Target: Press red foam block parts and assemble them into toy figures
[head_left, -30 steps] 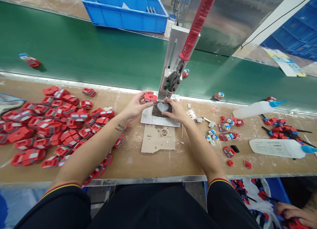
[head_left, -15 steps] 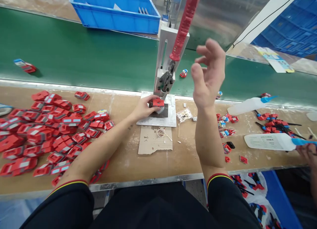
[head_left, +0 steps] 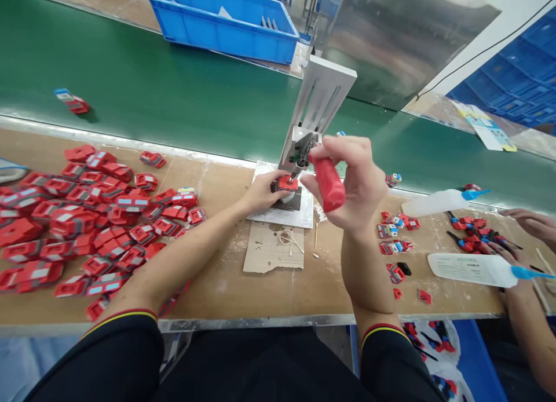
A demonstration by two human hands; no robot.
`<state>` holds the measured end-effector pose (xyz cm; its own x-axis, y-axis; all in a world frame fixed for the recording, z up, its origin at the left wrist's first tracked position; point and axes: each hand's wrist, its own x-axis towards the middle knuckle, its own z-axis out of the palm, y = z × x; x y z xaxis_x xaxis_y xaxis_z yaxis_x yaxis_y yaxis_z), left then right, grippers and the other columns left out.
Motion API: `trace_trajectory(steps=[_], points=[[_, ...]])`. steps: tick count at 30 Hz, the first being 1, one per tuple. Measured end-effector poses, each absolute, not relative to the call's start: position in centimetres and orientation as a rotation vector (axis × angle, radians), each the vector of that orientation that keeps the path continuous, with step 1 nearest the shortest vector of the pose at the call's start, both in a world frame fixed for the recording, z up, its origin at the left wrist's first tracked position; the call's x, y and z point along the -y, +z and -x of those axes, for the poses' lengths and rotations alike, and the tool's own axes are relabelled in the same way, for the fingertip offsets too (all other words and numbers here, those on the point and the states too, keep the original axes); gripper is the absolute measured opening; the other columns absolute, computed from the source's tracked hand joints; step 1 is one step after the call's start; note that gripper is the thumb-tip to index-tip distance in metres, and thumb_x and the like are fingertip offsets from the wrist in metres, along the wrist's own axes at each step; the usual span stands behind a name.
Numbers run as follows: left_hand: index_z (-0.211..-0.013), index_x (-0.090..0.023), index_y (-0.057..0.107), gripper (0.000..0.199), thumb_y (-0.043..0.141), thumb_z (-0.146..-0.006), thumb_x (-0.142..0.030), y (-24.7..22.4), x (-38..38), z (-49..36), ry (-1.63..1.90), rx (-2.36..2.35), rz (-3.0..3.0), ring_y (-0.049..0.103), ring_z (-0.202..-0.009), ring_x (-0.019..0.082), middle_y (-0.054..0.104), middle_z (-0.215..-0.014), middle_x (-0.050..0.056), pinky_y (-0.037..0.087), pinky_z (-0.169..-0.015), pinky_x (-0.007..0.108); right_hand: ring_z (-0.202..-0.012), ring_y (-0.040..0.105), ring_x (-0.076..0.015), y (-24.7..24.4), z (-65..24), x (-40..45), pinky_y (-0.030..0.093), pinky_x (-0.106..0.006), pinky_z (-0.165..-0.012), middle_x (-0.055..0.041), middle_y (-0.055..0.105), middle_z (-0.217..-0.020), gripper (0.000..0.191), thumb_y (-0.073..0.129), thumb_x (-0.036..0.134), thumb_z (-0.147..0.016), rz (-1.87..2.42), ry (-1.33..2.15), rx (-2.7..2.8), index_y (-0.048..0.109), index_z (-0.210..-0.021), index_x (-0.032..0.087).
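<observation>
My right hand (head_left: 354, 185) is wrapped round the red lever handle (head_left: 329, 185) of a hand press. The handle is swung down toward me. An upright slotted metal plate (head_left: 319, 95) carries the press's clamp (head_left: 302, 150). Under its plunger lies a red toy part (head_left: 288, 183) on a dark block on the pale base plate (head_left: 282, 218). My left hand (head_left: 263, 193) grips this part from the left, with the fingertips partly hidden behind it.
To the left lies a big pile of red toy car bodies (head_left: 108, 205). A green belt (head_left: 195, 95) runs behind, with a blue crate (head_left: 226, 34) beyond it. Torn cardboard (head_left: 271, 248) lies in front of the press. At right are bottles (head_left: 469, 269) and a co-worker's hands (head_left: 506, 254).
My right hand has gone from open in the air to gripping the red handle, which has swung down from upright. My left hand stays at the toy part. Co-worker's hands have come further into view.
</observation>
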<state>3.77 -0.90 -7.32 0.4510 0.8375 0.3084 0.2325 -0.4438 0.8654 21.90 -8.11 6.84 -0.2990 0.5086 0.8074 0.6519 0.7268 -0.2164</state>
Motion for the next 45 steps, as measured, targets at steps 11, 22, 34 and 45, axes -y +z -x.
trace_trajectory(steps=[11,22,34,45], points=[[-0.13,-0.016,0.068,0.043,0.074,-0.089,-0.023,-7.2,0.9,-4.2,0.953,-0.907,-1.913,0.075,-0.111,0.024,0.079,-0.125,0.01,0.059,-0.104,0.04,-0.105,0.074,-0.0249,3.2,-20.6,9.6,0.062,-0.048,-0.092,-0.0006,0.081,-0.107,0.038,0.073,0.023,-0.096,0.722,-0.242,1.818,0.064,-0.131,0.035],[-0.133,-0.016,0.066,0.043,0.071,-0.091,-0.02,-7.3,1.1,-4.5,0.955,-0.901,-1.925,0.076,-0.114,0.025,0.079,-0.125,0.01,0.059,-0.105,0.039,-0.107,0.074,-0.0238,2.8,-20.0,9.9,0.061,-0.049,-0.098,0.0011,0.079,-0.107,0.027,0.072,0.025,-0.097,0.771,-0.258,1.759,0.066,-0.121,0.035],[-0.13,-0.018,0.068,0.042,0.074,-0.089,-0.012,-7.2,1.4,-4.6,0.956,-0.923,-1.877,0.076,-0.112,0.023,0.08,-0.121,0.008,0.058,-0.106,0.038,-0.136,0.067,-0.0273,-1.1,-22.0,11.5,0.063,-0.055,-0.106,-0.0051,0.069,-0.14,0.037,0.06,0.025,-0.098,0.843,0.069,1.688,0.063,-0.133,0.037],[-0.131,-0.02,0.068,0.041,0.073,-0.091,-0.014,-7.1,1.5,-4.5,0.959,-0.904,-1.875,0.076,-0.111,0.024,0.081,-0.12,0.007,0.058,-0.105,0.04,-0.061,0.072,-0.0173,4.1,-21.2,13.1,0.055,-0.028,-0.05,0.0005,0.075,-0.077,0.054,0.077,0.058,-0.088,1.187,1.379,1.474,0.053,-0.123,0.026]])
